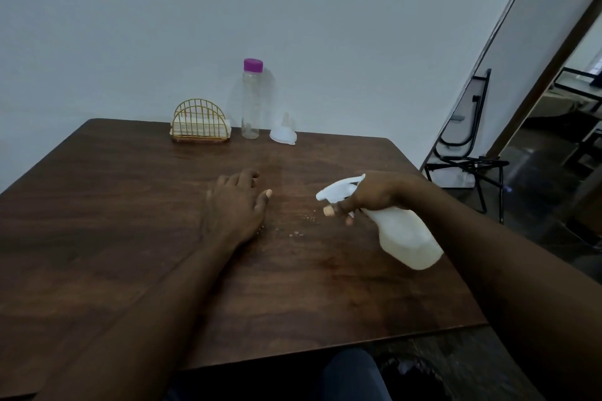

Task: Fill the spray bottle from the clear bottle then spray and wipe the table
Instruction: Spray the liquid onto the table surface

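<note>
Head view: right hand (374,194) grips spray bottle (407,238); left hand (234,205) rests, seemingly relaxed, on table (114,238).

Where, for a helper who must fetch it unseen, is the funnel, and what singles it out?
Follow the dark wooden table to its far edge by the white wall. After a gold wire napkin holder and a tall clear purple-capped bottle, the small white plastic funnel stands rightmost. It alone is squat, spout up.

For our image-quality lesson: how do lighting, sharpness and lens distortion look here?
Head view: dim, even light; the clear bottle casts a faint shadow on the wall; the spray bottle in the right hand looks soft; the wide lens slants the door frame.
</note>
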{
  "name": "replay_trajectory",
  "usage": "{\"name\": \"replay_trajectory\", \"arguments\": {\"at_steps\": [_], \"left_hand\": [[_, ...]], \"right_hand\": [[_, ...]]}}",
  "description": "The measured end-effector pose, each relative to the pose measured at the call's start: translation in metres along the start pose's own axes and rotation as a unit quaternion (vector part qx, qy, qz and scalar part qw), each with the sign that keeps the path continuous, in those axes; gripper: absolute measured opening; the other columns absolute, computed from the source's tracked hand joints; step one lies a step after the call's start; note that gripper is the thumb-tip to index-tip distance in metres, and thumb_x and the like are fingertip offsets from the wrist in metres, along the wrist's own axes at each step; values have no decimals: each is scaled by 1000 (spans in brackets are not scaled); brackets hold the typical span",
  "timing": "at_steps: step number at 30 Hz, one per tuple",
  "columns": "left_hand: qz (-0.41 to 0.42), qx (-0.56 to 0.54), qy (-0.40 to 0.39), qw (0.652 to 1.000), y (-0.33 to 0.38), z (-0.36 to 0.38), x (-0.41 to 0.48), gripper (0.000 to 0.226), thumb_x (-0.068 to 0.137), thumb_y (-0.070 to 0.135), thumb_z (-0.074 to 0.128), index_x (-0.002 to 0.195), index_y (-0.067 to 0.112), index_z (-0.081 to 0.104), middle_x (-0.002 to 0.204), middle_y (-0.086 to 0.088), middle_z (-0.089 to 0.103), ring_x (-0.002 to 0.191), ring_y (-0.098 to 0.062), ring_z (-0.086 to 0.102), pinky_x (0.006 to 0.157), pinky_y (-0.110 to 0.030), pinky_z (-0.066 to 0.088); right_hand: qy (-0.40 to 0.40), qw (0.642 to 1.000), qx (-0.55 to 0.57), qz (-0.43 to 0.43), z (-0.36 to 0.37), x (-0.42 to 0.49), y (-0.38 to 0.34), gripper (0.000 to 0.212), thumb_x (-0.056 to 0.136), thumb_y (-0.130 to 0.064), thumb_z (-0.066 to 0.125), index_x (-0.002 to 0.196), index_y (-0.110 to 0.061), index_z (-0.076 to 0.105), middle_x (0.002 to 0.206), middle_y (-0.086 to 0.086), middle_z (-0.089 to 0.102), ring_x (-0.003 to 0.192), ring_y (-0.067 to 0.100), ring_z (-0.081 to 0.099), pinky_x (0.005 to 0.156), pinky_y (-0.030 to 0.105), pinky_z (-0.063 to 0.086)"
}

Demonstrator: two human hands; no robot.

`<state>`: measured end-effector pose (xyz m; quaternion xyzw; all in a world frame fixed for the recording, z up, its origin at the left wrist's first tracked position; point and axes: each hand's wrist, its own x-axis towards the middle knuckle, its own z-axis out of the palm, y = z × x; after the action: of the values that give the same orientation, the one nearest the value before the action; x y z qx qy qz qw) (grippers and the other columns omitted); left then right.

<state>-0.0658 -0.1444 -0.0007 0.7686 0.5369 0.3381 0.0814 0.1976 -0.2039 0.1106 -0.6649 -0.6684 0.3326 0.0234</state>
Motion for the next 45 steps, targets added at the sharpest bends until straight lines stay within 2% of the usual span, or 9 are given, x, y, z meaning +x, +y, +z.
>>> {"name": "replay_trajectory", "arguments": {"at_steps": [3, 9, 12, 18, 24, 30, 35, 40, 45], "left_hand": [[-1, -3, -1, 1000, -1, 1, 2, 45, 98, 52, 56, 135, 26, 55, 126, 6, 66, 122, -22, 53, 103, -50, 44], [-12, -22, 2, 1000, -3, 5, 14, 45, 97, 51, 56, 134, 26, 55, 125, 7, 66, 122, -23, 53, 102, -50, 45], [-20, -27, 1, 999, -2, 9, 23, 44, 97, 52, 56, 134, 27, 55, 124, 8, 65, 121, -22, 53, 100, -51, 47], [-24, -22, -6, 999, -4, 20, 44, 46, 97, 56, 54, 135, 30, 53, 124, 11, 64, 123, -19, 51, 97, -50, 48], [-18, -33, -2, 999, -9, 37, 70, 48, 96, 57, 55, 136, 31, 51, 124, 11, 64, 121, -17, 52, 97, -46, 48], [-18, -39, 3, 999, -16, 55, 99, 48, 93, 60, 58, 133, 33, 52, 119, 16, 63, 116, -14, 54, 94, -44, 50], [-24, -81, 11, 996, -23, 63, 113, 49, 91, 61, 62, 132, 36, 51, 104, 25, 55, 110, -10, 54, 91, -44, 54], [-28, -110, 27, 993, -27, 64, 115, 48, 88, 62, 64, 129, 39, 52, 99, 27, 54, 104, -6, 53, 84, -37, 52], [-10, -100, 23, 995, -25, 66, 117, 55, 84, 70, 58, 130, 41, 51, 105, 25, 56, 105, -2, 50, 83, -34, 51]], "right_hand": [[61, 997, 56, -4, -6, 3, 10, 42, 78, -76, 75, 117, -63, 67, 90, -5, 81, 74, -7, 68, 79, 25, 45], [277, 933, 222, -53, -27, 24, 20, 69, 60, -91, 75, 116, -51, 73, 96, -5, 81, 97, 13, 75, 94, 43, 55], [344, 893, 281, -72, -35, 37, 20, 71, 69, -87, 74, 124, -43, 71, 98, -6, 81, 86, 11, 75, 87, 42, 57], [427, 800, 409, -107, -41, 68, 15, 51, 84, -67, 77, 112, -24, 78, 98, 3, 81, 65, 16, 66, 63, 29, 58], [472, 748, 448, -131, -47, 113, 16, 29, 96, -48, 73, 110, -23, 78, 101, 6, 80, 92, 12, 77, 71, 26, 59], [473, 763, 419, -137, -56, 165, 19, 44, 91, -58, 75, 120, -25, 77, 96, -2, 81, 86, 21, 75, 77, 34, 63], [493, 760, 402, -132, -75, 205, 19, 20, 80, -62, 80, 96, -50, 78, 94, -7, 80, 63, 10, 65, 69, 32, 59], [519, 751, 391, -113, -93, 245, 25, 27, 76, -51, 88, 97, -35, 81, 85, -10, 76, 61, 9, 70, 62, 21, 54], [532, 754, 370, -105, -105, 277, 32, 25, 75, -44, 90, 92, -29, 79, 84, -12, 79, 64, 12, 75, 72, 33, 63]]}}
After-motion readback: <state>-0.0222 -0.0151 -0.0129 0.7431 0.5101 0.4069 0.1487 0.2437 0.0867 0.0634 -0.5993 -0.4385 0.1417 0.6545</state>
